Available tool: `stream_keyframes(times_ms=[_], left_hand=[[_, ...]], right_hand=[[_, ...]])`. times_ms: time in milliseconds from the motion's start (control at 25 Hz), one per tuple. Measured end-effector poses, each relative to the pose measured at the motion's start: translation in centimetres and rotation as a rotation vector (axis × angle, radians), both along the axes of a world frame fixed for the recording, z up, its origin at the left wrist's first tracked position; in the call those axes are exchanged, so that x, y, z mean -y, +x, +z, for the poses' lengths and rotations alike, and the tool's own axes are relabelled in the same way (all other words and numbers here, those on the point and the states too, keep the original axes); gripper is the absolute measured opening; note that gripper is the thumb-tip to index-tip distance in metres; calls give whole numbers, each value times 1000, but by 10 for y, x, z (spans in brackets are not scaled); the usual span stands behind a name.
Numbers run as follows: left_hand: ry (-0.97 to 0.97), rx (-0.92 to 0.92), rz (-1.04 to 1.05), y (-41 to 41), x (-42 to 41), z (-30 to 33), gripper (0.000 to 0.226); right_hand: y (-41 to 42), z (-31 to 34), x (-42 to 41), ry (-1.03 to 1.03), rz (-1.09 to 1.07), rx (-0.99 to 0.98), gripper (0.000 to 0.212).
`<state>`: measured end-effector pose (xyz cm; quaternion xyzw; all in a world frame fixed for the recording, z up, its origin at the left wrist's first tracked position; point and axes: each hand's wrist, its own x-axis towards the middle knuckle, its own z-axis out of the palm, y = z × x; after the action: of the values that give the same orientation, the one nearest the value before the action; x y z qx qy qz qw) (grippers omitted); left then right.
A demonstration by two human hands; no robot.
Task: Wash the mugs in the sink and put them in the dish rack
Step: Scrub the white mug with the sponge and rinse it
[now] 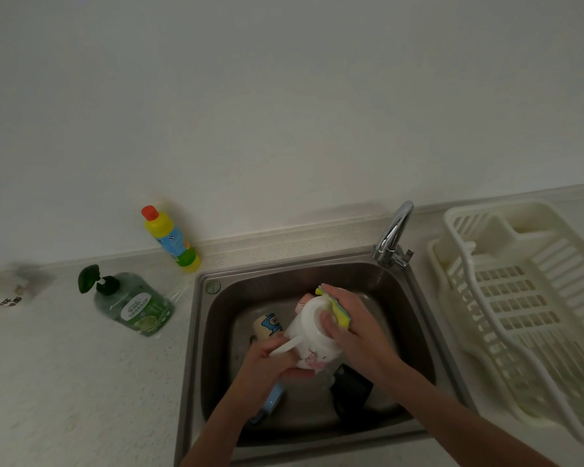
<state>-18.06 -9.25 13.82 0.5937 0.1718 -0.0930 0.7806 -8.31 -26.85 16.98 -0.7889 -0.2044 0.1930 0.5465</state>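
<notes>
Right hand [346, 318]: curled round a yellow sponge [338, 306], thumb and fingers clamped on it, pressing it against the base of the white mug [312, 335].
Left hand [267, 360]: fingers wrapped round the white mug's handle and lower wall, gripping firmly; mug tipped, base turned up toward the camera.
White mug: held above the middle of the basin, apart from the sink walls on every side; pink print near its rim.
Cartoon mug [267, 326]: lying in the basin just left of the white mug, close by the left hand.
Pink mug [303, 301]: partly hidden behind the white mug, toward the back of the basin.
Dark mug [351, 389]: on the basin floor under the right forearm.
Blue item [272, 401]: beneath the left wrist, mostly hidden; kind unclear.
Sink [213, 332]: steel rim framing the basin; room narrow between the forearms and the side walls.
Faucet [393, 237]: at the back right corner, spout arching above the basin.
Dish rack [526, 298]: white, on the counter right of the sink, just beside its rim.
Green soap bottle [135, 303]: on the counter left of the sink.
Yellow bottle [171, 239]: against the wall, behind the soap bottle.
</notes>
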Motion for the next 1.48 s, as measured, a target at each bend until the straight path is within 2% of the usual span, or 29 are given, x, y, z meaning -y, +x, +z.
stream_keyframes(times_ms=[120,280,360,440,560,640,760,920,1080,1240,1360,1480], left_hand=[[-3,-26,46,4,-5,0,32],[65,-69,70,7,-5,1,20],[80,-95,113,11,-3,0,19],[59,-114,173,13,-3,-1,18],[-69,-116,239,13,-7,-2,22],[-162,-125,222,14,-8,-2,24],[-148,-128,141,18,-7,-2,39],[195,-91,80,28,-12,0,36],[377,6,46,37,-16,13,39],[583,81,-155,47,-23,27,58],[564,89,-94,47,-22,22,55],[378,101,2,37,-13,16,55]], right_hand=[[2,8,6,-138,166,120,54],[-4,7,11,-385,385,606,64],[2,6,6,-414,426,692,64],[13,7,4,-405,424,651,65],[21,7,12,-320,417,317,71],[18,5,9,-228,369,229,83],[17,-6,-4,-94,222,279,88],[24,-7,-9,18,65,270,78],[31,-6,-14,30,41,270,77],[37,-5,-16,-15,69,247,78],[38,-4,-21,-108,141,310,82],[40,1,-21,-218,228,364,84]])
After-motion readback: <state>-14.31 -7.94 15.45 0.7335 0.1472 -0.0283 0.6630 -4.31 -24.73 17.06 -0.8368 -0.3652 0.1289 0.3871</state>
